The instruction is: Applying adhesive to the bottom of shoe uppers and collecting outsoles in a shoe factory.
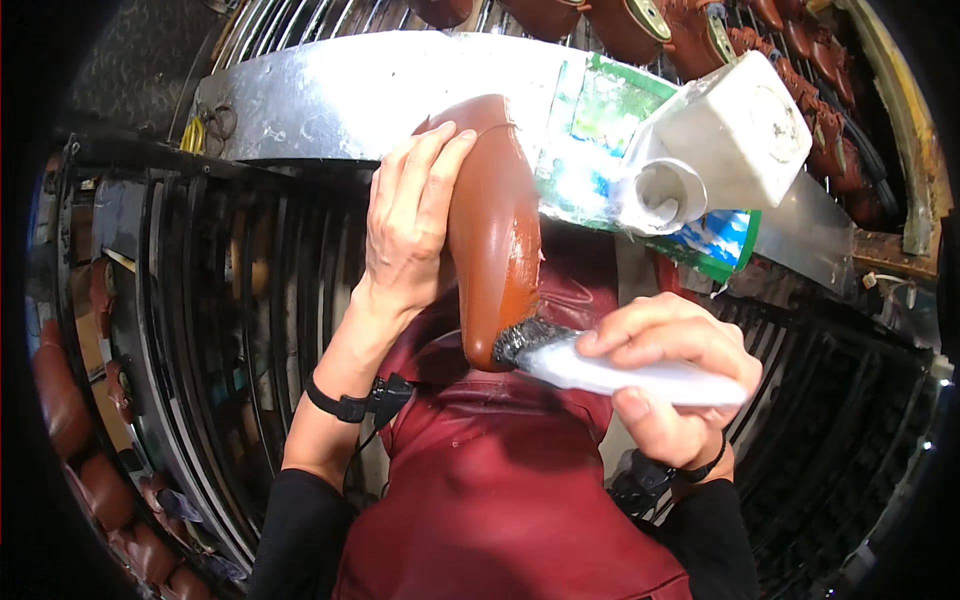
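A brown leather shoe upper [495, 225], its toe turned toward me, is gripped by my left hand [413, 205], whose fingers wrap over its heel end. My right hand [685, 370] is closed round a brush [610, 375] with a whitish handle. The brush's dark, wet-looking bristles touch the side of the toe. A glossy streak runs along that right side of the shoe. Just beyond my right hand, a white plastic container [740, 125] with a round opening stands on a green and blue printed sheet [610, 105], smeared with white.
A metal work surface [310, 95] curves across the far side. Brown shoes [630, 30] rest on bars behind it, with more brown shoes [105, 490] on a rack at the left. Black slatted racks [280, 290] flank me. A dark red apron [490, 490] covers my lap.
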{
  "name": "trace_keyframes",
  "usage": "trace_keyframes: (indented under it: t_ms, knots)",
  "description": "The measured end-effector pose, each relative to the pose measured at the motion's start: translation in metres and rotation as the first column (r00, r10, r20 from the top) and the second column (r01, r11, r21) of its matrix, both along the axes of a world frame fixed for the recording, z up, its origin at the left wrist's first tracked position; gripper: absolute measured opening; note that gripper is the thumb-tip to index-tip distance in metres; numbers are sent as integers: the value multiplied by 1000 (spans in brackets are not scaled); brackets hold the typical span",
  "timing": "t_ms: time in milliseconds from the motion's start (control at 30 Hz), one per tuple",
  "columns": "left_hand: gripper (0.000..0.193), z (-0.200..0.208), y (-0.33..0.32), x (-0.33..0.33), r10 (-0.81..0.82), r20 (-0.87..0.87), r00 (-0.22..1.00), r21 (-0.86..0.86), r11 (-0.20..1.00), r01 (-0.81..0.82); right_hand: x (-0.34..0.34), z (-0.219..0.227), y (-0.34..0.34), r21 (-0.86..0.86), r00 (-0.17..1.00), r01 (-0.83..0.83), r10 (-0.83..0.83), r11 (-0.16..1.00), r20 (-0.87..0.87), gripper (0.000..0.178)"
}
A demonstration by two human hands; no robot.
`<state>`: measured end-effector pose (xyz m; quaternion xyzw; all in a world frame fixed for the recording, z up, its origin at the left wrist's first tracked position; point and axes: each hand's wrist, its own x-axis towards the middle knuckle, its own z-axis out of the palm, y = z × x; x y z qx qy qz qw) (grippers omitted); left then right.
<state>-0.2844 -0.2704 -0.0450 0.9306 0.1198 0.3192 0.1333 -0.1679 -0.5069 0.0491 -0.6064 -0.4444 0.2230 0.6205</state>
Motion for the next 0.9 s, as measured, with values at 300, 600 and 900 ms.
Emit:
trace_keyframes:
  t_ms: [300,600,900]
  knots:
    - [74,53,39,31,-62,-124,990,-248,968,29,55,34,52,198,968,-64,12,978,252,31]
    - [94,10,112,47,-140,245,959,-883,377,280,82,-76,71,39,946,312,-307,949,-99,23]
    - [75,-21,58,-15,184,403,896,-901,251,354,45,-85,-2,-39,607,786,-782,617,-144,16]
